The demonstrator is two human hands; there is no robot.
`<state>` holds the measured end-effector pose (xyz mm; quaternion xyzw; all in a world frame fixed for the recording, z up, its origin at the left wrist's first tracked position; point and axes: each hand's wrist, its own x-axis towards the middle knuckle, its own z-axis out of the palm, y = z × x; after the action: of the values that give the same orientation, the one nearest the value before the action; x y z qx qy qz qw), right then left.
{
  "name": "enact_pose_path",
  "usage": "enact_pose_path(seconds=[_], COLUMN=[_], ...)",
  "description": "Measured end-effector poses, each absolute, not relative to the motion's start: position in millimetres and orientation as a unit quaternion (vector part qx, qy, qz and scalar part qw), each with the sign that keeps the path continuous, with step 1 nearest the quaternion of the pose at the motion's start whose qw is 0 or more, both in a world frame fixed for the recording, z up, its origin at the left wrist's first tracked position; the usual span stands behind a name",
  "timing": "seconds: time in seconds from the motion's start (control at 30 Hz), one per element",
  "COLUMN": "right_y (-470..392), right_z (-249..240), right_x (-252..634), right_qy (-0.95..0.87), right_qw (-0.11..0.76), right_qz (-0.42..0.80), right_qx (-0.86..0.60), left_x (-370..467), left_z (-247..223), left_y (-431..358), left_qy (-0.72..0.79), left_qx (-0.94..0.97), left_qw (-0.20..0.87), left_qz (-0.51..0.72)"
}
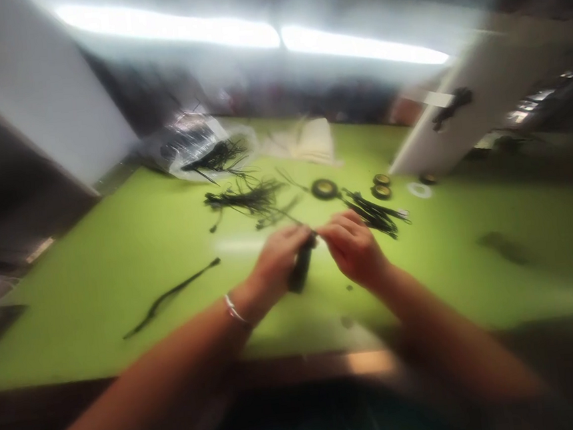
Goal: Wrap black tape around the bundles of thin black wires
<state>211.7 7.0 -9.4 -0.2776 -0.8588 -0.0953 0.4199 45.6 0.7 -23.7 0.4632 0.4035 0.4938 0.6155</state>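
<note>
My left hand [280, 252], with a bracelet at the wrist, is closed around a dark oblong object [300, 267] that hangs below its fingers; blur hides what kind it is. My right hand [352, 243] is closed in a pinch, its fingertips nearly meeting the left ones at the upper end of that object. What the right fingers hold is too small and blurred to name. A thin black wire runs up and left from the left fingertips toward a bundle of black cables [247, 197]. Just beyond the right hand lies a second black cable bundle [377, 215].
A single black cable [170, 293] lies at left on the green table [471, 259]. Rolls of black tape [324, 188] and a white ring [419, 190] sit farther back. Behind are a plastic bag [195, 146] with more cables and pale paper [313, 140]. White panels [431, 118] flank the table.
</note>
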Motion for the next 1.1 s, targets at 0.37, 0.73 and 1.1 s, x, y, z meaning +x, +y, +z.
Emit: enact_pose_path(seconds=[0.37, 0.73, 1.1], right_y=[9.6, 10.8, 2.6], right_z=[-15.9, -9.8, -4.2], right_x=[213.3, 216.4, 214.1], right_qy=[-0.85, -0.872, -0.807], right_qw=[0.434, 0.348, 0.425], right_qz=[-0.139, -0.028, 0.102], right_qx=[-0.264, -0.344, -0.396], left_x=[45.1, 46.8, 45.6], left_z=[-24.9, -21.2, -25.7], left_y=[-0.1, 4.6, 5.2], left_qy=[0.417, 0.435, 0.4], left_qx=[0.428, 0.622, 0.576], left_qw=[0.628, 0.419, 0.551], left_qz=[0.498, 0.499, 0.452])
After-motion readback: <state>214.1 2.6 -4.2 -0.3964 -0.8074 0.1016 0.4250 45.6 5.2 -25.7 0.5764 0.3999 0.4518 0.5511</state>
